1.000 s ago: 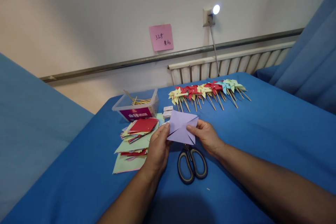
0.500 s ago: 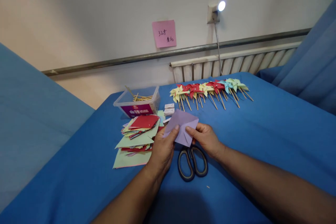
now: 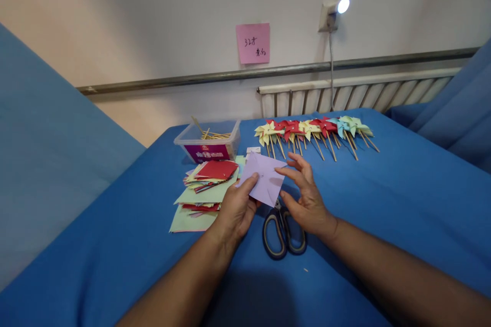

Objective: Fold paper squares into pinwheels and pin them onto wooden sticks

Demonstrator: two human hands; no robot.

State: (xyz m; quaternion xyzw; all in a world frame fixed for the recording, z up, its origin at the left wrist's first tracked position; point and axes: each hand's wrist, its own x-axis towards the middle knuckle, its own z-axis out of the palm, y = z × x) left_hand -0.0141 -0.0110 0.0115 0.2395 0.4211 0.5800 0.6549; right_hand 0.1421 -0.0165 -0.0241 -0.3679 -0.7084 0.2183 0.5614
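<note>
A square of purple paper (image 3: 264, 184) with cuts running in from its corners is pinched in my left hand (image 3: 240, 207), thumb on top near the middle. My right hand (image 3: 307, 196) is beside the paper's right edge with its fingers apart; whether a fingertip touches the edge I cannot tell. Below the paper lies a pair of scissors (image 3: 276, 237) with dark handles toward me, its blades mostly hidden under the paper and hand. Left of my left hand are stacks of coloured paper (image 3: 213, 171), with red on top and green sheets between.
A clear plastic box (image 3: 207, 140) with thin sticks stands behind the paper stacks. Several finished paper pinwheels (image 3: 291, 130) on sticks lie in a row at the back. A small white box (image 3: 253, 150) sits behind the purple paper. Blue cloth (image 3: 383, 225) covers the table.
My right hand has let go of the purple paper and spread its fingers. The left hand keeps hold, and the paper now shows flatter. The whole view has shifted slightly.
</note>
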